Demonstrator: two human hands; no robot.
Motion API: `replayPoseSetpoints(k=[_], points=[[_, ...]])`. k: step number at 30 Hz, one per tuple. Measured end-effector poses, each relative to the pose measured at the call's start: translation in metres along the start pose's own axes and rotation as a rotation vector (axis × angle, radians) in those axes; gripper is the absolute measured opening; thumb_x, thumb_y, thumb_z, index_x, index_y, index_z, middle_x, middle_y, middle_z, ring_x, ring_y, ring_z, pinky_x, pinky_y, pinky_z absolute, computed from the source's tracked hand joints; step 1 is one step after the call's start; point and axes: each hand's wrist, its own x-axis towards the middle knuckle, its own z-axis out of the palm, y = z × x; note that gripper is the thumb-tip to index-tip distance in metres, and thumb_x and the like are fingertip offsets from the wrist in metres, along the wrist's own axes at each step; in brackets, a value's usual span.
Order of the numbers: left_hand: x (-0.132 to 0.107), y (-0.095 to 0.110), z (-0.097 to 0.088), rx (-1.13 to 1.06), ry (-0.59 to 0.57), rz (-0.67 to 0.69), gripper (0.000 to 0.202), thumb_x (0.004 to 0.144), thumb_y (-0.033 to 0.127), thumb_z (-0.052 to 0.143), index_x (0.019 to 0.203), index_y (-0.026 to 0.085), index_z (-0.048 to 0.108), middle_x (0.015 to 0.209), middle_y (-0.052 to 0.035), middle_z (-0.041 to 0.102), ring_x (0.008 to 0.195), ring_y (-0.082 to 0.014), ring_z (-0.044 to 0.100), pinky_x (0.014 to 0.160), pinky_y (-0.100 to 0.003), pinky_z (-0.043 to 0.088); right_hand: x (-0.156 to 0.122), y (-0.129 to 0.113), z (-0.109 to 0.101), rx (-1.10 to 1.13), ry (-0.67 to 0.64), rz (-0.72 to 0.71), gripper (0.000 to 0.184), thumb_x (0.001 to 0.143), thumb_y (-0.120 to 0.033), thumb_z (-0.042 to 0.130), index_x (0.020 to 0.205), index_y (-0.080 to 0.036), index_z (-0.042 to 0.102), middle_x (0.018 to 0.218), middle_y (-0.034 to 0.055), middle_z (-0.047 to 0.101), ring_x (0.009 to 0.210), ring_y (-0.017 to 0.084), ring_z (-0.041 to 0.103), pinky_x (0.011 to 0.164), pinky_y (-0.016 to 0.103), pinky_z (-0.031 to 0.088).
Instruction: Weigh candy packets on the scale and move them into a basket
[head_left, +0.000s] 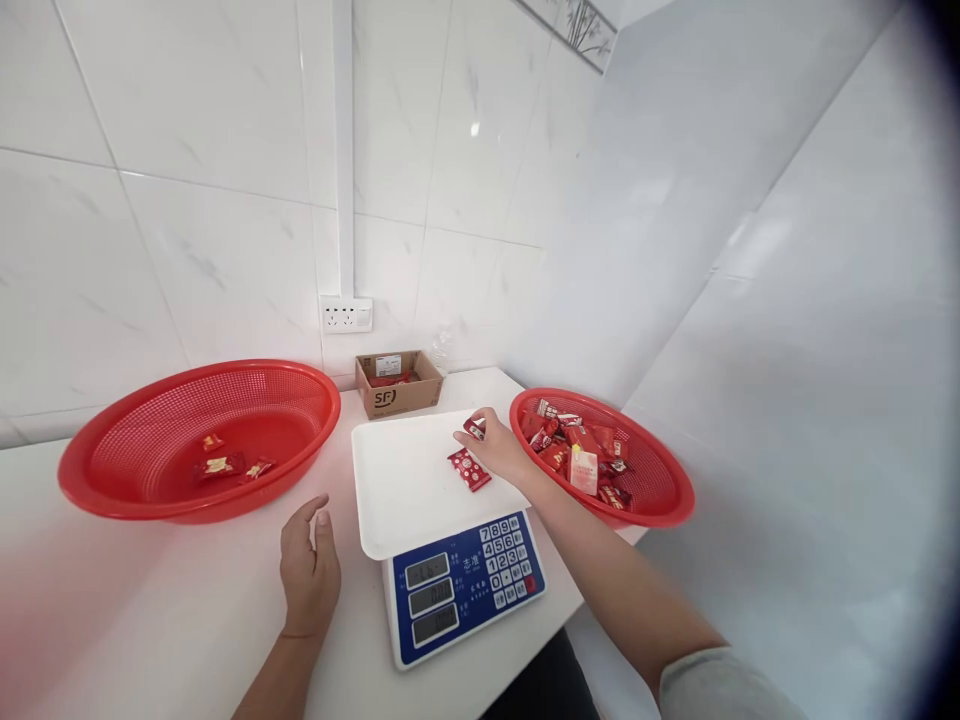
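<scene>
A small red packet (474,428) is pinched, it seems, in the nearly closed grip of the right hand (501,452) above the white scale tray (405,480), where a second packet (469,469) already lies. The left hand (309,575) is rested open and empty on the table (187,600). Three packets (222,464) are seen in the left basket (105,490); a heap of packets (577,450) is left in the right basket (660,515).
</scene>
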Motion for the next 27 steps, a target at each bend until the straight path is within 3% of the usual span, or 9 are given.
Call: replayPoseSetpoints(k=[6,9,14,18,21,27], points=[[0.000,-0.003,0.002,-0.091,-0.080,-0.044,0.033,0.093,0.041,0.030,0.112,0.022,0.049,0.117,-0.0106,0.054,0.116,-0.0264,0.048,0.100,-0.047,0.040,-0.014,0.014,-0.004,-0.039,0.017,0.031,0.056,0.078,-0.038,0.059,0.125,-0.012,0.043,0.106,0.0122,0.058,0.092,0.020,0.060,0.080,0.032,0.045],[-0.001,-0.003,0.004,-0.123,-0.116,-0.061,0.034,0.092,0.041,0.031,0.113,0.022,0.049,0.118,-0.0103,0.054,0.116,-0.0263,0.048,0.099,-0.047,0.040,-0.024,0.020,-0.006,-0.053,0.020,0.001,0.055,0.080,-0.032,0.057,0.129,-0.010,0.044,0.119,0.0169,0.054,0.104,0.022,0.057,0.089,0.034,0.043],[-0.002,-0.002,0.010,-0.169,-0.105,-0.103,0.037,0.091,0.043,0.032,0.112,0.020,0.052,0.117,-0.0107,0.056,0.114,-0.0262,0.049,0.095,-0.044,0.042,-0.044,0.018,-0.004,-0.100,-0.047,-0.148,0.039,0.081,-0.024,0.057,0.119,-0.017,0.059,0.127,0.0111,0.054,0.117,0.021,0.050,0.102,0.033,0.036],[-0.002,-0.001,0.014,-0.193,-0.084,-0.129,0.039,0.090,0.043,0.033,0.111,0.018,0.053,0.117,-0.0108,0.057,0.112,-0.0250,0.050,0.092,-0.040,0.043,-0.051,0.013,0.004,-0.172,-0.090,-0.190,0.038,0.083,-0.023,0.055,0.120,-0.017,0.061,0.130,0.0126,0.052,0.125,0.025,0.043,0.107,0.039,0.029],[-0.002,0.000,0.013,-0.192,-0.088,-0.142,0.040,0.090,0.043,0.034,0.112,0.017,0.054,0.117,-0.0107,0.058,0.111,-0.0246,0.051,0.091,-0.039,0.043,-0.048,0.008,0.012,-0.217,-0.097,-0.205,0.036,0.084,-0.025,0.054,0.119,-0.017,0.062,0.128,0.0120,0.055,0.125,0.025,0.043,0.107,0.039,0.029],[0.002,0.002,0.007,-0.147,-0.086,-0.173,0.041,0.088,0.044,0.034,0.112,0.017,0.055,0.117,-0.0109,0.058,0.112,-0.0258,0.052,0.093,-0.040,0.041,-0.040,-0.022,0.028,-0.284,-0.090,-0.238,0.034,0.085,-0.034,0.052,0.111,-0.017,0.064,0.117,0.0125,0.060,0.114,0.028,0.049,0.094,0.042,0.041]])
